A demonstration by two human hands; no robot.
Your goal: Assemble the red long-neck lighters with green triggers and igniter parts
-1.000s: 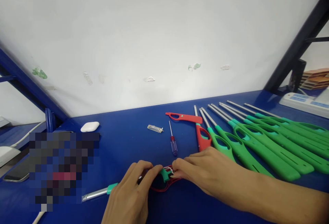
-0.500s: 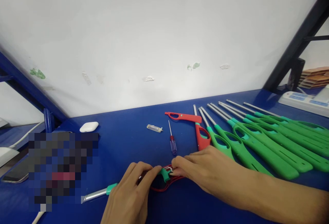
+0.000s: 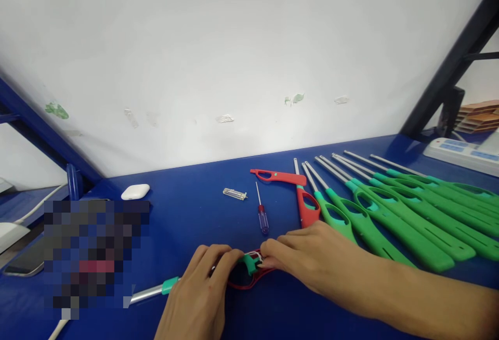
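A long-nosed gas lighter with a red shell (image 3: 242, 287) lies on the blue table between my hands, its inside exposed. Its green trigger (image 3: 249, 265) and a white wire (image 3: 256, 255) show, while the metal tube (image 3: 146, 294) points left. My left hand (image 3: 198, 290) is closed over the tube end of the shell. At the handle end, my right hand (image 3: 307, 251) pinches close to the wire and trigger; its fingertips hide exactly what they grip. Beyond my hands lie a screwdriver (image 3: 263, 219), a small clear plastic part (image 3: 234, 194) and a loose red shell half (image 3: 286, 178).
Several green lighters (image 3: 405, 223) are fanned out on the right, with another red lighter (image 3: 307, 216) beside them. A white power strip (image 3: 462, 154) stands at far right. On the left are a white earbud case (image 3: 135, 192) and a pixelated dark item (image 3: 93, 257).
Both hands stay on the red lighter with almost the same grip. The lighter and my left fingers have shifted very slightly; everything else lies as before.
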